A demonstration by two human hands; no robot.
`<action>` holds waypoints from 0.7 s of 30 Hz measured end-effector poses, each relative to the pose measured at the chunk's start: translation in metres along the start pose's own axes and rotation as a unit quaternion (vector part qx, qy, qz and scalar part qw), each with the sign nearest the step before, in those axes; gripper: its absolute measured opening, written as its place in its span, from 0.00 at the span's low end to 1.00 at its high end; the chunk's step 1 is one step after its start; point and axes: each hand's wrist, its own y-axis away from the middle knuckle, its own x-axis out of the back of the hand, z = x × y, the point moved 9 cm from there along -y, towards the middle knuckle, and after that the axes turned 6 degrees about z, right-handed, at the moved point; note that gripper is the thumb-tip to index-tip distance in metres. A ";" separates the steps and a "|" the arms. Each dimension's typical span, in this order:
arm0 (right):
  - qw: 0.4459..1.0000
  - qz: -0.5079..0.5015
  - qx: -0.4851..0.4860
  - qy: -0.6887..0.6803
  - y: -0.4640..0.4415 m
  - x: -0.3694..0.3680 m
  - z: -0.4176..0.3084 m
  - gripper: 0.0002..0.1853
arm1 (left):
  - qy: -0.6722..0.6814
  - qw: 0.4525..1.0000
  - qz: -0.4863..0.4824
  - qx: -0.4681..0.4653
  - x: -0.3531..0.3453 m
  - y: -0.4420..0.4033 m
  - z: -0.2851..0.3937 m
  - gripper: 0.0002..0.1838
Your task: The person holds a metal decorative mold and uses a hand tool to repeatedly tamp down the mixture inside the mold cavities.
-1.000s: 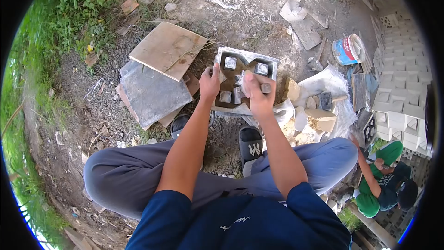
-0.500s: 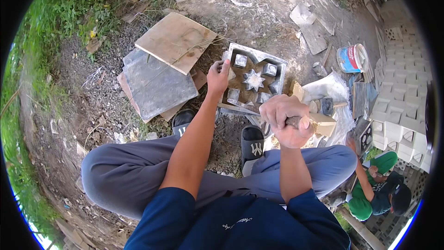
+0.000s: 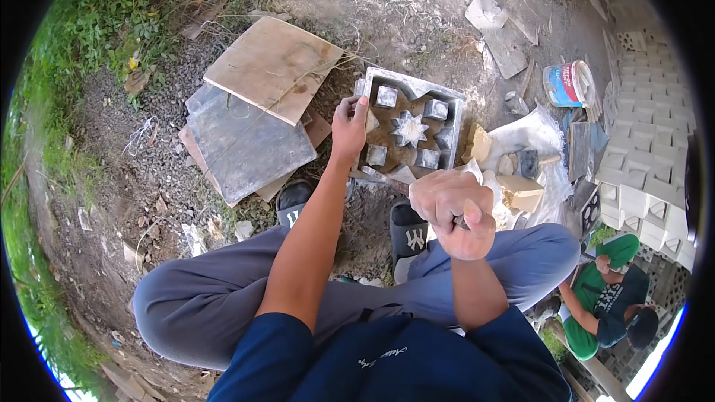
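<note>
A square metal mold (image 3: 414, 83) lies on the ground before me, with block-shaped cores and a star-shaped piece in its middle. Fingers of my left hand (image 3: 348, 130) are hooked over the mold's left rim, thumb up. My right hand (image 3: 456, 212) is wrapped around a slim hand tool (image 3: 387, 179). Its narrow, pale tip points left at the mold's lower edge; my fist hides the handle, so its exact kind is unclear. Right of the mold are yellowish blocks (image 3: 521, 193) and a dark block (image 3: 527, 163) on a whitish plastic sheet (image 3: 547, 138).
Stacked boards, a wooden one (image 3: 275, 67) over a dark slab (image 3: 249, 141), lie to the left. A paint bucket (image 3: 564, 86) stands at the right, near stacked pale blocks (image 3: 640, 126). Another person (image 3: 607, 294) sits at the lower right.
My right hand has turned, so the tool's tip now shows at the mold's lower edge. My left hand stays on the rim. The other person's arm has drawn back.
</note>
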 end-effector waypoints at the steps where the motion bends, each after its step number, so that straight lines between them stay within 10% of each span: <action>1: 1.000 0.005 -0.002 -0.001 -0.002 0.000 0.002 0.36 | -0.016 0.999 -0.002 -0.028 0.000 -0.001 0.004 0.24; 21: 0.994 -0.108 -0.003 -0.001 -0.018 -0.021 0.007 0.23 | 0.084 0.995 -0.050 -0.033 -0.009 -0.008 0.017 0.19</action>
